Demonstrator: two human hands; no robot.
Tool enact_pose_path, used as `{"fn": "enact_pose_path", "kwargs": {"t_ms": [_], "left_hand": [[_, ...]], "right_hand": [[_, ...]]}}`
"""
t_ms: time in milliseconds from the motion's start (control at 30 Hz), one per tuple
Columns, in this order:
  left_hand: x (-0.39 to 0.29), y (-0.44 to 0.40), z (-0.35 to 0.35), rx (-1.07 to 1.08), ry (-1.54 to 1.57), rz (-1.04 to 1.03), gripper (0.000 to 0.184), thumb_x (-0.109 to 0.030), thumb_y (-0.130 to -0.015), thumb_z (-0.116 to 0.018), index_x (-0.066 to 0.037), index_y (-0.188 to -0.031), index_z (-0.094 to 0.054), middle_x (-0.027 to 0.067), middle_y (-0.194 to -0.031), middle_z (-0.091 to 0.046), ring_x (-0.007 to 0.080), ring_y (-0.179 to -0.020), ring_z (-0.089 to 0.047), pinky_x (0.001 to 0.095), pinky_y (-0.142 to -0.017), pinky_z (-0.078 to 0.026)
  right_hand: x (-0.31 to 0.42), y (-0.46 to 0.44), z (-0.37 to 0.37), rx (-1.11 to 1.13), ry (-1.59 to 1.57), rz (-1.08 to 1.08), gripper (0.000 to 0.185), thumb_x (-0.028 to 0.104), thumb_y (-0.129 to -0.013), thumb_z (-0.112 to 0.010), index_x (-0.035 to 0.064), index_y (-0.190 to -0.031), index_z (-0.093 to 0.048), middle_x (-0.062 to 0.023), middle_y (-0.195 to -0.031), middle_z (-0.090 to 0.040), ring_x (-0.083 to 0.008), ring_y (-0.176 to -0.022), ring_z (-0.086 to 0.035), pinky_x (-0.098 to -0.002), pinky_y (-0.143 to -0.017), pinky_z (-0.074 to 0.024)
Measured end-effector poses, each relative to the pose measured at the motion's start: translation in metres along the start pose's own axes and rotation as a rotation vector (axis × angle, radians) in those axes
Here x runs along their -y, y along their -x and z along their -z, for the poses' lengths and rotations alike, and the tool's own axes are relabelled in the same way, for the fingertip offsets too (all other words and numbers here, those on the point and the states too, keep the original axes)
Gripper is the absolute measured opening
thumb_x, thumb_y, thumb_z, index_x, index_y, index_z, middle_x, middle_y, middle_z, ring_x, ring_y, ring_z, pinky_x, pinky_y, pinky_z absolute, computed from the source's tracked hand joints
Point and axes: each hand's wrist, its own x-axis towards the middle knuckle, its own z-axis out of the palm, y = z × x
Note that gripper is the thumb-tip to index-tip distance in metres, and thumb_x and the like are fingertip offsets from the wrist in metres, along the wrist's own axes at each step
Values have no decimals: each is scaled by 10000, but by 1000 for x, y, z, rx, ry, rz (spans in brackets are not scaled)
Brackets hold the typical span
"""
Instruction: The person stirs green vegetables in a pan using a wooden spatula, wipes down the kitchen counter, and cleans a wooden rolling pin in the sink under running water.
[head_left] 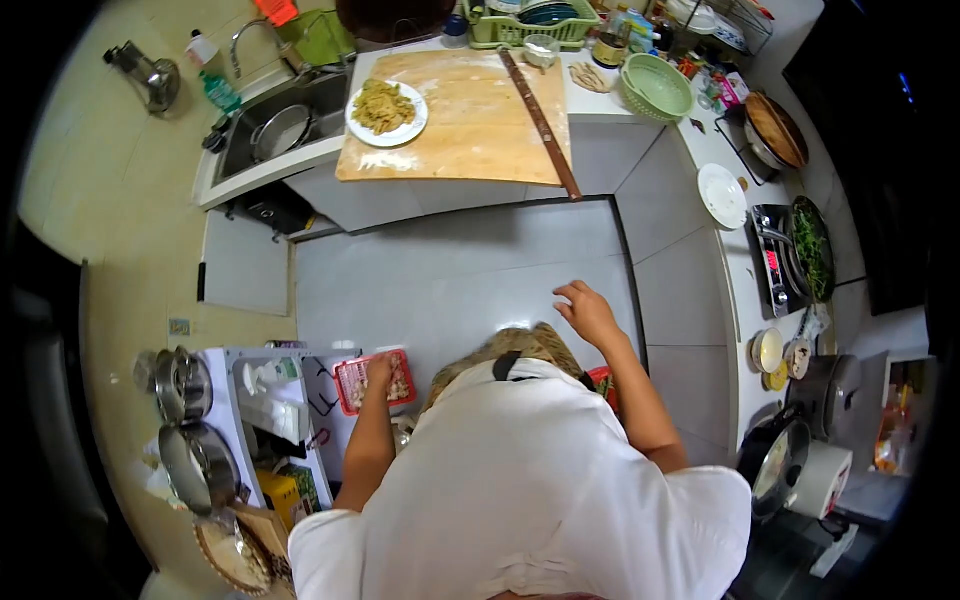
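My left hand [380,371] is down at a red plastic basket [347,388] beside the shelf. Small pale pieces that look like garlic [399,388] lie in the basket. The fingers of that hand are hard to make out, so whether they grip anything does not show. My right hand [590,316] hangs in the air above the grey floor, its fingers loosely bent and apart, with nothing in them. Part of another red container [602,378] shows by my right forearm, mostly hidden by my body.
On the far counter, a floured wooden board [470,120] carries a plate [415,128] of yellowish food and a long rolling pin [540,125]. A sink [240,160] is at left. Along the right counter stand a pan of greens [812,250] and a white plate [722,196]. Pots [198,468] top the left shelf.
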Motion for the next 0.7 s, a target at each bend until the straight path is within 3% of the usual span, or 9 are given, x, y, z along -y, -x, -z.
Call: {"fn": "enact_pose_path", "kwargs": {"t_ms": [33, 167, 267, 400, 467, 500, 600, 700], "left_hand": [[2, 7, 2, -16, 76, 88, 231, -308, -911, -537, -85, -909, -596, 71, -788, -593, 190, -597, -580, 385, -486, -467], [8, 25, 1, -111, 364, 464, 243, -323, -902, -539, -92, -968, -578, 71, -791, -583, 194, -617, -563, 373, -467, -459], [-2, 25, -1, -197, 393, 465, 281, -344, -900, -544, -82, -1001, -558, 76, -794, -587, 197, -646, -573, 365, -493, -483], [-36, 8, 2, -240, 522, 480, 305, -342, -904, -542, -75, -1052, -555, 86, -833, -604, 214, -652, -588, 357, -533, -511], [-42, -13, 3, -314, 547, 506, 265, -303, -895, -547, -87, -1046, -577, 79, -830, -598, 205, -610, -585, 325, -482, -504], [-50, -19, 3, -260, 560, 501, 291, -318, -891, -557, -81, -1056, -588, 87, -861, -598, 215, -669, -598, 330, -529, -520], [-88, -44, -7, -238, 520, 467, 281, -326, -891, -560, -80, -1023, -594, 79, -841, -598, 208, -666, -600, 324, -535, -526], [-128, -82, -22, -252, 481, 456, 274, -319, -917, -544, -68, -1018, -588, 75, -840, -605, 198, -661, -601, 318, -537, -530]], "right_hand": [[-1, -15, -1, 2, 3, 33, 224, 185, -856, -643, 74, -1050, -656, -129, -984, -615, -305, -816, -634, -392, -733, -508], [1, -87, -3, 87, -202, 30, 278, 213, -867, -642, 62, -1101, -649, -117, -992, -648, -240, -791, -642, -349, -735, -519], [-7, -153, -17, 147, -458, 42, 291, 237, -874, -626, 43, -1090, -648, -124, -909, -651, -239, -777, -637, -349, -714, -511], [-14, -256, -29, 225, -727, -15, 321, 174, -872, -639, -1, -1138, -602, -65, -843, -614, -116, -669, -569, -259, -598, -485], [-11, -294, -15, 131, -953, -145, 330, 177, -882, -628, 10, -1164, -590, -65, -843, -615, -119, -668, -571, -252, -581, -481], [-11, -313, -3, 83, -1065, -202, 335, 179, -888, -623, 15, -1177, -585, -66, -844, -616, -120, -667, -573, -248, -572, -478], [-31, -362, 47, -235, -1391, -423, 257, 227, -956, -514, 7, -1079, -563, -73, -834, -595, -146, -649, -587, -270, -558, -516], [-148, -432, 64, -528, -1711, -610, 369, 345, -969, -510, 45, -1182, -490, -118, -895, -597, -161, -681, -621, -288, -547, -545]]}}
